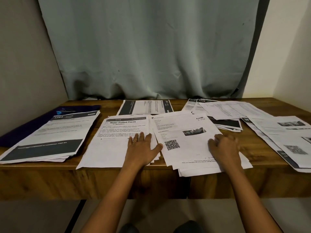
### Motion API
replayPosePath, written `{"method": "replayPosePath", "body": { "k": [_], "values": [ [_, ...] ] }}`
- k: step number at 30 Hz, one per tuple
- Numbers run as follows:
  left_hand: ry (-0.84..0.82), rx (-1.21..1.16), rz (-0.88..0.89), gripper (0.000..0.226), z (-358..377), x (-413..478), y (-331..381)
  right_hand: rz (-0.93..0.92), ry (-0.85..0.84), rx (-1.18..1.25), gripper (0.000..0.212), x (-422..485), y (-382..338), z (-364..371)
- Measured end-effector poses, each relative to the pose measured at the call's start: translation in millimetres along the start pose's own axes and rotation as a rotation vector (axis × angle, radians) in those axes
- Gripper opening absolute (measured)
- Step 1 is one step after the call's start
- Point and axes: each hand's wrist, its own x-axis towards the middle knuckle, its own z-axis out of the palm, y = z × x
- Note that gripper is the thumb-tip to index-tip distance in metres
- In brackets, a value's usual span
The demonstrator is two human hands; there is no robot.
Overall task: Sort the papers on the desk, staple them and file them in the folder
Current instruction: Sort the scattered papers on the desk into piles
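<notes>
A grey-green curtain (151, 47) is hung behind the wooden tabletop (252, 143), over which the papers are spread in stacks. A dark folder (25, 130) is laid at the left edge, partly under the "1345" stack (50, 135). The left hand (143, 148) is pressed flat on the "Water Potted Plants" stack (111, 142), fingers released and straight. The right hand (225, 147) is rested on the QR-code sheet (183, 137); its fingers are blurred, so a grasp cannot be told. A stapler (66, 110) is set on the folder.
</notes>
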Motion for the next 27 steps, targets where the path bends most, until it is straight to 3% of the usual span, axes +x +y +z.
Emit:
{"method": "replayPosePath", "body": {
  "k": [12, 27],
  "values": [
    [-0.015, -0.014, -0.003, 0.074, -4.9, -3.6, 2.3, 0.001, -0.008, -0.087, 0.033, -4.6, -5.9, -7.1],
    [-0.021, -0.001, 0.0, 0.072, -7.8, -5.2, 2.7, 0.046, 0.002, 0.08, 0.04, -9.1, -13.5, -15.9]
  ]
}}
